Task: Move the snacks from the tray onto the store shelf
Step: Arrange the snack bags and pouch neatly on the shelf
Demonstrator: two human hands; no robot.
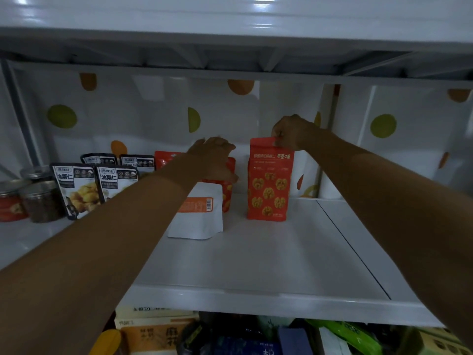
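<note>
A tall red walnut bag (268, 185) stands upright on the white shelf (256, 265). My right hand (291, 133) pinches its top right corner. To its left stands another red snack bag (226, 193), mostly hidden behind my left hand (217, 157), which rests on the bag's top with fingers reaching over it. A white pouch with an orange label (197, 216) leans in front of that bag. The tray is out of view.
Several black-and-white chestnut packs (76, 190) stand at the left, with jars (41, 201) beyond them. The shelf above (230, 34) hangs low overhead. Books and packets (158, 331) fill the shelf below. Bare shelf surface lies to the right of the walnut bag.
</note>
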